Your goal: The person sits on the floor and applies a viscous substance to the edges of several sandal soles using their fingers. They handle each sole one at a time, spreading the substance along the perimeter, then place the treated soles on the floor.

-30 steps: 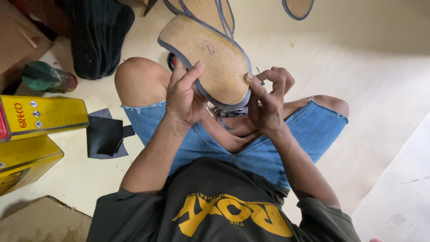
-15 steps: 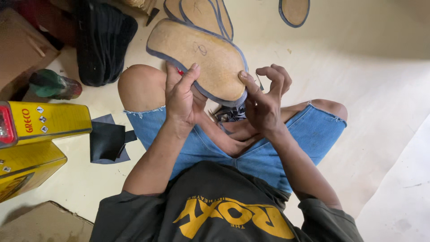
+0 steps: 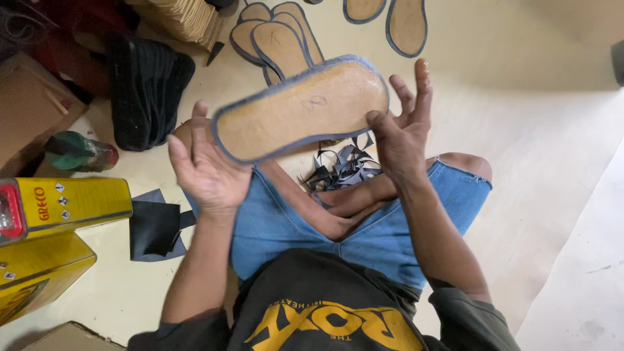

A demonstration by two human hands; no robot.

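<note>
One tan shoe insole (image 3: 302,109) with a blue-grey bound edge is held flat, face up, above the lap, likely so its whole rim can be checked. Left hand (image 3: 207,170) cups the heel end from below with fingers loosely curled, right hand (image 3: 400,133) pinches the toe end under the thumb with the other fingers splayed open, so the insole spans between both hands. Dark trim scraps (image 3: 341,166) lie on the floor by the crossed legs, more insoles (image 3: 279,39) further out, yellow cans (image 3: 65,208) at the floor's left edge.

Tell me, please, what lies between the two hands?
In the head view, a tan shoe sole with a grey edge spans between the left hand and right hand; both hold its ends.
</note>
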